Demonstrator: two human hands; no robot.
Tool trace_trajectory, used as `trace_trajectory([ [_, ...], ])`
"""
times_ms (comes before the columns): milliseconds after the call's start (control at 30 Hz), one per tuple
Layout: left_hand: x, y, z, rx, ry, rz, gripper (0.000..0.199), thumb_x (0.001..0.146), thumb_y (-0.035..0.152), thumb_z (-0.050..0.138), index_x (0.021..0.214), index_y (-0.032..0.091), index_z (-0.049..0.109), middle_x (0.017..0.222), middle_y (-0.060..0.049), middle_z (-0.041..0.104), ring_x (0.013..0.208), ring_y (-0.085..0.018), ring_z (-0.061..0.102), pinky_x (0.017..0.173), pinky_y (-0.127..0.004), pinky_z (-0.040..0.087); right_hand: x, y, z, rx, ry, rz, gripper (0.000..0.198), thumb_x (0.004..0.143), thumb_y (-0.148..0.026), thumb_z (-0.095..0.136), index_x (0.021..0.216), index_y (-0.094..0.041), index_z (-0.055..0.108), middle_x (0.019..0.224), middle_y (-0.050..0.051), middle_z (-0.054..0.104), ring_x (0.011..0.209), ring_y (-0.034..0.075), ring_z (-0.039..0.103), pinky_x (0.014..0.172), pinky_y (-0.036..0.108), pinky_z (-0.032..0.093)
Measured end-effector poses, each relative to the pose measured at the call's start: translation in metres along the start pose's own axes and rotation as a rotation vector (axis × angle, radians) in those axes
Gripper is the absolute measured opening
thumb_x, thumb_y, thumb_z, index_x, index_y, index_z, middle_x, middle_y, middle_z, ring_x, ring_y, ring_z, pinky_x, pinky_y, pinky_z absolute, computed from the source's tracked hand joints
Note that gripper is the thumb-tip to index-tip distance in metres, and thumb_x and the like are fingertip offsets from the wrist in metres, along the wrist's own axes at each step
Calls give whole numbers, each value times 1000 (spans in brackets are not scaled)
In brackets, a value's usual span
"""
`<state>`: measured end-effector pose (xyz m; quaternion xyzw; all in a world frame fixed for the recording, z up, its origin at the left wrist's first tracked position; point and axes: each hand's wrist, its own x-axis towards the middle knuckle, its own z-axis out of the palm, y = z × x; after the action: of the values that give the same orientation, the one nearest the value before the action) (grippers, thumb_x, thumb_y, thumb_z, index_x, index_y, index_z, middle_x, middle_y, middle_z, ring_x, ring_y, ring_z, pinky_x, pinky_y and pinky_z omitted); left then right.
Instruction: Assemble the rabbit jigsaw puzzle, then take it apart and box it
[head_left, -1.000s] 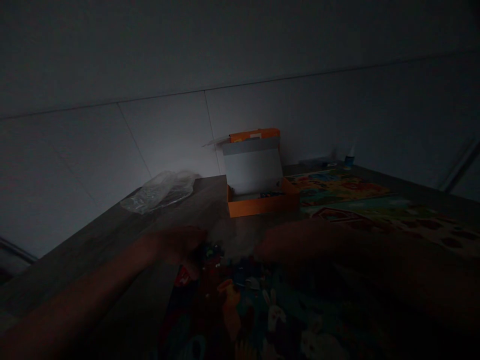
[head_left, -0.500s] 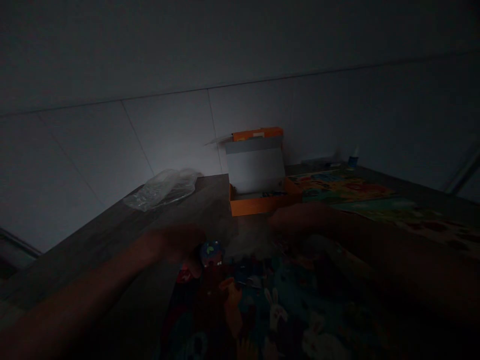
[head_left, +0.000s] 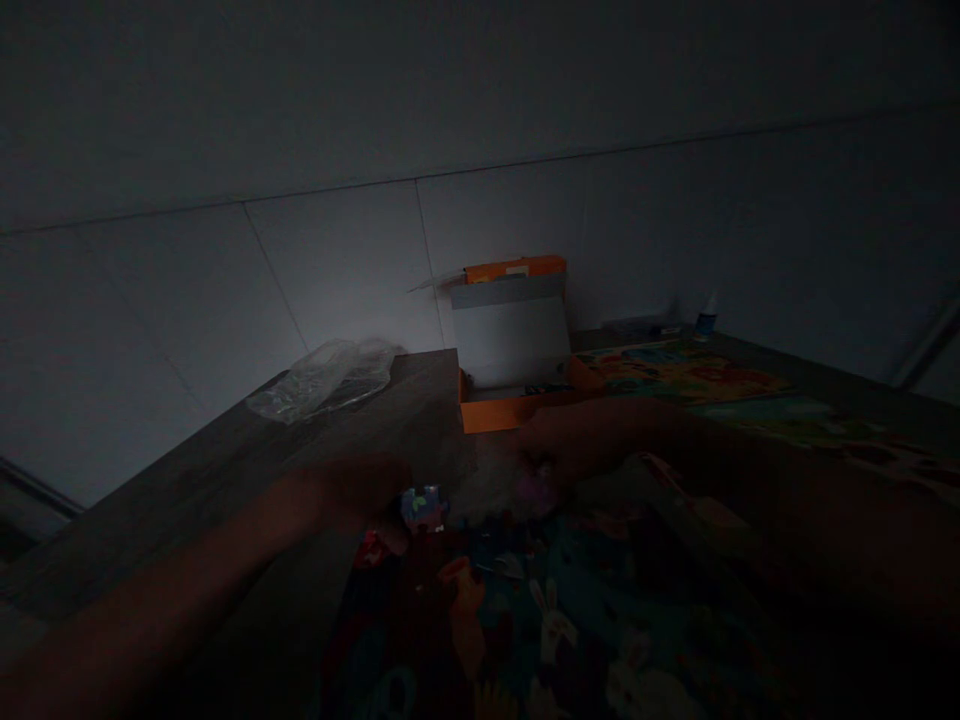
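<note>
The light is very dim. A partly assembled jigsaw puzzle [head_left: 517, 620] with rabbits and other cartoon animals lies in front of me. At its upper left edge my left hand [head_left: 367, 495] is curled round a blue puzzle piece [head_left: 422, 508], thumb on the near side. A red piece [head_left: 371, 550] shows beside that thumb. My right hand [head_left: 559, 440] is over the puzzle's far edge, fingers pointing down and closed on a purplish puzzle piece [head_left: 536, 487]. Its fingertips are dark and blurred.
Beyond my hands stands an orange box [head_left: 499, 413] with its lid raised and dark items inside. Crumpled clear plastic [head_left: 326, 380] lies at the left back. On the right are colourful picture sheets [head_left: 690, 370] and a small bottle [head_left: 706, 318]. A white wall [head_left: 360, 260] borders the table.
My right hand has shifted slightly left, and a purplish piece now shows beneath its fingers. The blue piece by my left hand has tilted slightly; that hand has barely moved.
</note>
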<state>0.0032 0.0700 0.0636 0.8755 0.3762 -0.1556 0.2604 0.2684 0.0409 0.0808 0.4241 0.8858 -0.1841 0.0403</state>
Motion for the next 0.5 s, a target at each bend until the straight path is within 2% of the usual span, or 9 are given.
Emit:
trace_trajectory([
  [67, 0, 0, 0, -22, 0, 24, 30, 72, 44, 75, 64, 16, 70, 51, 0, 59, 49, -14, 54, 44, -20, 36, 3, -5, 7, 107, 6, -74, 29, 58, -12, 80, 83, -20, 68, 75, -3, 62, 65, 13, 56, 53, 22, 34],
  [167, -1, 1, 0, -9, 1, 8, 27, 70, 41, 76, 64, 15, 70, 54, -1, 61, 51, -15, 57, 43, -20, 35, 8, -14, 26, 203, 17, -108, 41, 54, -22, 85, 90, -22, 67, 77, -3, 61, 62, 13, 55, 51, 22, 34],
  [300, -2, 5, -2, 66, -29, -37, 20, 76, 33, 72, 74, 14, 73, 57, -3, 63, 54, -17, 57, 47, -23, 39, 11, -20, 46, 176, 150, -131, 32, 49, -26, 85, 72, -21, 63, 65, -4, 54, 52, 10, 46, 45, 22, 29],
  [367, -3, 5, -3, 82, -41, -29, 15, 79, 27, 68, 80, 13, 74, 62, -4, 66, 55, -16, 56, 50, -24, 40, 9, -21, 47, 142, 184, -130, 33, 48, -25, 86, 68, -20, 60, 65, -4, 53, 53, 11, 45, 46, 22, 28],
  [500, -8, 4, -5, 132, -54, 20, 14, 84, 22, 61, 86, 14, 72, 68, -4, 67, 57, -15, 55, 52, -23, 39, 10, -24, 40, 148, 121, -99, 30, 60, -20, 81, 83, -19, 62, 74, -1, 58, 61, 13, 51, 49, 22, 30],
])
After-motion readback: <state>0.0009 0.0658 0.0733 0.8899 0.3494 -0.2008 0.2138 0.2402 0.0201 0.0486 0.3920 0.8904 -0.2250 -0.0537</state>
